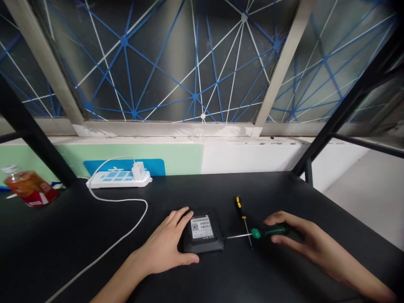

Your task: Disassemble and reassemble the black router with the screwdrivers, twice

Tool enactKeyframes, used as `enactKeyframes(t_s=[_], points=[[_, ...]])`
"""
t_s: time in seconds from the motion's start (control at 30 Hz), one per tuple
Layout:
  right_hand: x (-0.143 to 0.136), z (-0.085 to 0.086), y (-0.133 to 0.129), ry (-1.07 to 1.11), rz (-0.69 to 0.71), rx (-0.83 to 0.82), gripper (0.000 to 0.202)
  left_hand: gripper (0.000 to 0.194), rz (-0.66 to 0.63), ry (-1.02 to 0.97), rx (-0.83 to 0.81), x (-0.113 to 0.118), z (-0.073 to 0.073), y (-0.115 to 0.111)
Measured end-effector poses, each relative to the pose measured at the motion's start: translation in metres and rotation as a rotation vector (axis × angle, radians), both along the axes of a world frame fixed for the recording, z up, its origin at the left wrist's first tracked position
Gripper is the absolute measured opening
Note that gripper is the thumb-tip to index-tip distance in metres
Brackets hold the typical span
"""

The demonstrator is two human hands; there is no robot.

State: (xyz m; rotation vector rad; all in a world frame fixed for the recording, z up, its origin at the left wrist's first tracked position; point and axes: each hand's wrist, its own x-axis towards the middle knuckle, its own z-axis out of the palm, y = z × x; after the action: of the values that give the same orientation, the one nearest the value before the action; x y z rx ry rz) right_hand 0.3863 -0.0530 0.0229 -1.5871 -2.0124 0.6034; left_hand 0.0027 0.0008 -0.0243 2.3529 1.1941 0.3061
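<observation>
We rest our spread left hand against the black box, while our right hand, also spread, straddles the green screwdriver's handle.

L hand & R hand both bare, w/ slim fingers; forearms bare too.

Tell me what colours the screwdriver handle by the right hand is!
That screwdriver handle is green and black, as the head view shows.
</observation>
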Motion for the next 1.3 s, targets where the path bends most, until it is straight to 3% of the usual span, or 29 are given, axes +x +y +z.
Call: enactKeyframes(t_s=[0.17, 0.43, 0.63, 0.8, 0.97, 1.1, 1.3], points=[[-0.006, 0.014, 0.008, -0.084, 0.096, 0.079, 0.026, 0.1, 0.0, 0.004, -0.002, 0.001, 0.001, 0.0], [-0.063, 0.073, 0.017, -0.253, 0.324, 0.126, 0.021, 0.1, 0.01, -0.012, -0.011, 0.001, -0.001, 0.001], [-0.079, 0.081, 0.02, -0.239, 0.383, 0.119, 0.022, 0.099, 0.016, -0.033, 0.001, 0.002, -0.002, 0.0], [-0.052, 0.066, 0.022, -0.21, 0.31, 0.08, 0.02, 0.099, 0.008, -0.037, -0.001, 0.002, -0.002, 0.001], [-0.014, 0.018, 0.015, -0.137, 0.191, 0.006, 0.027, 0.098, 0.023, -0.014, -0.005, 0.002, 0.0, 0.0], [-0.004, -0.015, 0.001, -0.049, 0.101, -0.098, 0.026, 0.097, 0.023, -0.022, -0.016, 0.003, 0.0, 0.0], [-0.013, -0.023, -0.007, 0.018, 0.094, -0.1, 0.027, 0.099, 0.033, -0.041, -0.019, 0.005, 0.001, 0.0]])
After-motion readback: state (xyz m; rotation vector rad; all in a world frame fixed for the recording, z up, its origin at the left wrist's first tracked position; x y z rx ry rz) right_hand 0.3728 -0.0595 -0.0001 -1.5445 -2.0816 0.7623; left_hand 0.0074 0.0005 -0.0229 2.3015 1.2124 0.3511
